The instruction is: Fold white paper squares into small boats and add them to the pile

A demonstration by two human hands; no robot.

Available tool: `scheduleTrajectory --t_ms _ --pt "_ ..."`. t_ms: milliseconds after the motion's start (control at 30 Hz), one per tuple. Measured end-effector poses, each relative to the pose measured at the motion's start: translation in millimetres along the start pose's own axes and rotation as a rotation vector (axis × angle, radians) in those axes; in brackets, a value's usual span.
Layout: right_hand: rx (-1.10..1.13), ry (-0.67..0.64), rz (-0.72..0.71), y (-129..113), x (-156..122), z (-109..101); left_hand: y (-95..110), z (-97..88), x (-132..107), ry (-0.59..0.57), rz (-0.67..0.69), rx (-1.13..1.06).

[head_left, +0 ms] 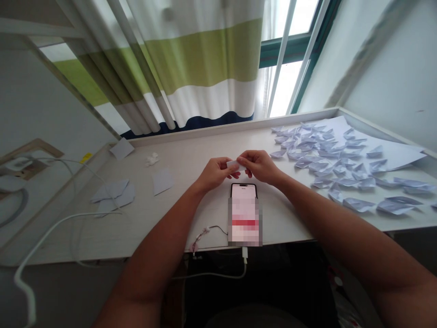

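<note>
Both my hands meet over the middle of the pale desk (177, 218). My left hand (215, 172) and my right hand (260, 166) pinch a small folded piece of white paper (236, 165) between their fingertips, a little above the desk. Right below the hands a phone (243, 214) lies flat with its screen lit, plugged into a white cable (218, 274) at its near end. To the right of my right hand spread several folded white paper boats (327, 159).
Flat paper squares (114, 193) lie at the left of the desk, with a crumpled scrap (152, 159) behind them. Larger white sheets (392, 152) lie at the far right. A striped curtain (191, 64) and a window (293, 54) stand behind the desk. A white cord (51, 232) loops at left.
</note>
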State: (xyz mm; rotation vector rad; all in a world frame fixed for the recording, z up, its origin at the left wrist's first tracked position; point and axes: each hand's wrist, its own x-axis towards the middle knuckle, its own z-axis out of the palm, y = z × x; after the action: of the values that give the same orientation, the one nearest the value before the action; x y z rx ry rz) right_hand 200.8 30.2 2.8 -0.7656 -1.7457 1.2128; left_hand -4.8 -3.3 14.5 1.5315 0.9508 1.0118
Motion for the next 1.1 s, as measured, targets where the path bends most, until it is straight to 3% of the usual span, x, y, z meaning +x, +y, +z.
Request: scheduleTrajectory --t_ms 167,433,600,767,1000,1100 --pt "0.154 0.043 -0.005 4 2 0 -3 -0.8 1 0.069 0.008 -0.073" --pt "0.205 -0.037 0.001 -1 -1 -5 1 -2.8 1 0.139 -0.029 -0.208" --pt "0.205 -0.046 0.033 -2 -2 -5 4 0.5 -2 0.151 -0.043 -0.173" --pt "0.184 -0.045 0.026 -1 -1 -5 -1 0.1 1 0.209 0.031 -0.028" --pt "0.101 -0.021 -0.015 3 0 1 -8 1.6 3 0.197 0.121 -0.001" --pt "0.073 0.02 -0.041 3 1 4 -8 4.9 2 0.17 0.1 0.006"
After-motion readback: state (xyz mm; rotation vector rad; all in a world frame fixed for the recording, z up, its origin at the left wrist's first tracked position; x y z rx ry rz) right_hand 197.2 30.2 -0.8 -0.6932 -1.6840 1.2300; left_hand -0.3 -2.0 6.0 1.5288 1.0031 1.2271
